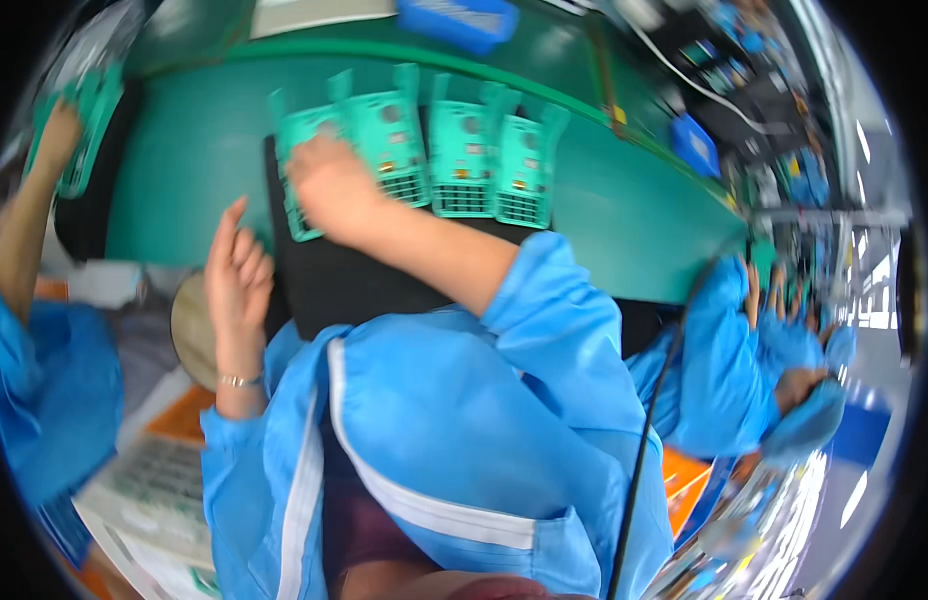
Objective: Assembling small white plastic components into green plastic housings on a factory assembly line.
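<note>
On the far part of the black mat, four green panels in a row: leftmost panel, second panel, third panel, fourth panel. Right hand reaches across the mat to its left end, over the leftmost panel and near the second's edge; fingers blurred, so can't tell if they grip, press or only touch. Left hand is raised just left of the mat, index finger out, the others loosely curled, looks empty, on no panel. Step in hand, my judgement: some handwork on the leftmost panel. Next move calls for a sure fingertip placing there without nudging the second, which sits right beside it; the left hand is free to steady the panel's outer edge. Around: green table under the mat and out to both sides; blue bin and pale tray beyond the mat; a co-worker's hand on another panel well left of it; a blue-sleeved co-worker to its right. In the way: mainly the right hand and forearm, hiding much of the leftmost panel and part of the mat.
</note>
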`<state>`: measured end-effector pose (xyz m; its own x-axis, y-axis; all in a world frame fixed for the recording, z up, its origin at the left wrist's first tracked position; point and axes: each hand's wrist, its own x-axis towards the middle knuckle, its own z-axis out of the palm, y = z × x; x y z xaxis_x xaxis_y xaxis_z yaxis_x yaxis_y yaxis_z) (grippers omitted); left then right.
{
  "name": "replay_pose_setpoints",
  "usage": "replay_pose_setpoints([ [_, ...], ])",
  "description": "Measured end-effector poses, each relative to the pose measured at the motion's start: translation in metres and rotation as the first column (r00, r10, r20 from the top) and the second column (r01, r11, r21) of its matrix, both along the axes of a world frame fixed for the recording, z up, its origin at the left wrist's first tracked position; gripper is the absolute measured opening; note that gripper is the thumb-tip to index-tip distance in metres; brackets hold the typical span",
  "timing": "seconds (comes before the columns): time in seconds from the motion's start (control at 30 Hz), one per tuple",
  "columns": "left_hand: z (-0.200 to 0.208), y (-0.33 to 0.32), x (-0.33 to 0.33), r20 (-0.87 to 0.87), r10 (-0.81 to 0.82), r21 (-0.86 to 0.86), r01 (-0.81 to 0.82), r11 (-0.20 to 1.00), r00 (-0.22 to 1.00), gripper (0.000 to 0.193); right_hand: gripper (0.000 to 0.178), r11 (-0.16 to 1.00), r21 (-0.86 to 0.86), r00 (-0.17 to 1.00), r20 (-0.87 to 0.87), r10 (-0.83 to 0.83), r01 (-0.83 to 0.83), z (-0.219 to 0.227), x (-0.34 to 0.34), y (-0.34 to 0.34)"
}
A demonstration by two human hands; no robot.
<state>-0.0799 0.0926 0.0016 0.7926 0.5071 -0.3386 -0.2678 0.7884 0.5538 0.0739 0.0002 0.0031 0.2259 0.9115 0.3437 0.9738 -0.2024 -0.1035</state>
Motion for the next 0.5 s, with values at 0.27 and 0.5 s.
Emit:
replay_pose_setpoints([
  [0.27, 0.005, -0.005, 0.004, -0.178, -0.129, 0.223, 0.167, 0.96, 0.976, 0.041, 0.036, 0.915, 0.392, 0.964, -0.266, 0.018, 0.092, 0.042, 0.021, -0.088],
  [0.5, 0.003, 0.0, 0.005, -0.388, -0.165, 0.334, 0.305, 0.892, 0.907, 0.04, 0.032, 0.509, 0.013, 0.44, -0.522, -0.731, 0.861, 0.014, 0.097, -0.247],
])
